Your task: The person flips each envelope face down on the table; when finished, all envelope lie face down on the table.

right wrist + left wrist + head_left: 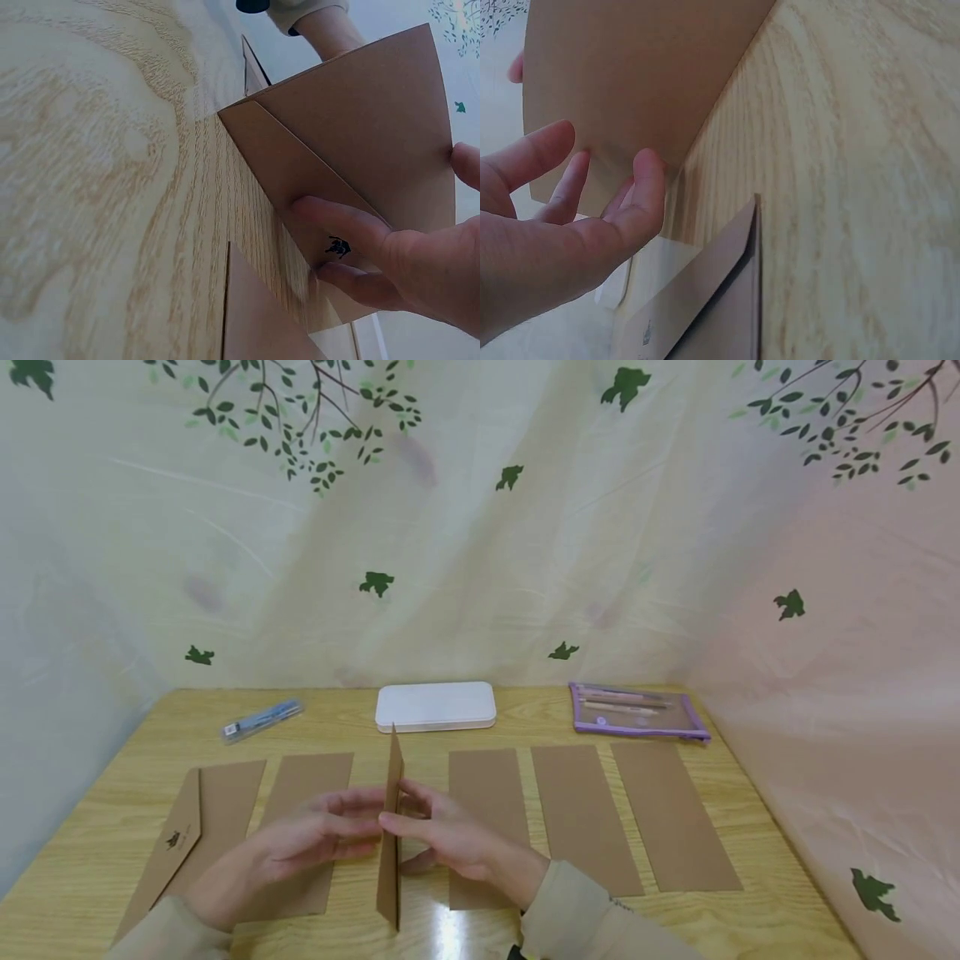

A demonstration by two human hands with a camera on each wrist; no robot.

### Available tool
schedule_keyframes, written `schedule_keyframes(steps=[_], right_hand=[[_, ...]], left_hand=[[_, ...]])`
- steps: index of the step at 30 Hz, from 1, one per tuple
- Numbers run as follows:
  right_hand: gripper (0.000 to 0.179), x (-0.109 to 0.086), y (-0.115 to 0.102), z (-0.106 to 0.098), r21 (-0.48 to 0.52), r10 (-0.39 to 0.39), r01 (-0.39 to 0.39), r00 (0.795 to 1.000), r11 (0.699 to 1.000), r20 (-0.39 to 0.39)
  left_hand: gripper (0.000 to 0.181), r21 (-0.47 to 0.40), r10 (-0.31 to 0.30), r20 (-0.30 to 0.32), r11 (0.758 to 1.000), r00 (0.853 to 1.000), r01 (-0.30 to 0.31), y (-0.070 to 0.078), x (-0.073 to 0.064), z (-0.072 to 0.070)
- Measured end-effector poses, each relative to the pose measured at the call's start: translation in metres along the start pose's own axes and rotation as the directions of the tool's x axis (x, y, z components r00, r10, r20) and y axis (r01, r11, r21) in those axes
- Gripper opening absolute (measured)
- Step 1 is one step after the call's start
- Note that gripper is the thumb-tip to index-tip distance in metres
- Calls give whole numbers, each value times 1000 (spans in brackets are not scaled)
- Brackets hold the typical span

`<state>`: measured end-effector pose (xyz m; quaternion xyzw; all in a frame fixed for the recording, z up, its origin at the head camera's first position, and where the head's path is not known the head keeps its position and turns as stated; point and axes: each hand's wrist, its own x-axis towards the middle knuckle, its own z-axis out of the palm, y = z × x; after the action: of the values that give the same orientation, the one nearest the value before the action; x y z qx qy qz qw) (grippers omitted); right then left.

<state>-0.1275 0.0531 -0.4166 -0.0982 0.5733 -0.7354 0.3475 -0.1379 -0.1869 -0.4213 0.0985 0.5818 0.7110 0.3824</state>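
Observation:
A brown kraft envelope (389, 881) stands upright on its edge between the two hands, seen almost edge-on in the head view. My right hand (468, 843) holds it, thumb over its upper edge and fingers against the right face. In the right wrist view, this face of the envelope (375, 127) has a flap with a small dark logo (337, 247). My left hand (292, 839) has loosely extended fingers (649, 187) close against the plain left face. Left of the hands lies another envelope (232, 802), flap side up, beside a plain-faced one (315, 777).
Three plain-faced brown envelopes (487, 785) lie in a row on the right of the wooden table (780, 918). Along the back are a blue pen in clear packaging (262, 720), a white case (435, 706) and a purple-edged clear pouch with pencils (641, 712). A leaf-printed curtain (465, 527) hangs behind.

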Motion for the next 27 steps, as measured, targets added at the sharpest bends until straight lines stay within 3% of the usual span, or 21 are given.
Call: schedule_keyframes(steps=[8, 20, 27], right_hand=[[80, -1, -1, 0, 10, -8, 8, 1000, 1000, -8], [81, 0, 1, -4, 59, -40, 38, 998, 998, 39], [78, -1, 2, -10, 59, -37, 34, 998, 998, 43]], left_hand=[[63, -25, -23, -32, 999, 999, 22, -5, 3, 2], [60, -24, -9, -28, 1000, 1000, 8, -5, 4, 1], [56, -70, 1, -13, 998, 1000, -2, -6, 3, -2]])
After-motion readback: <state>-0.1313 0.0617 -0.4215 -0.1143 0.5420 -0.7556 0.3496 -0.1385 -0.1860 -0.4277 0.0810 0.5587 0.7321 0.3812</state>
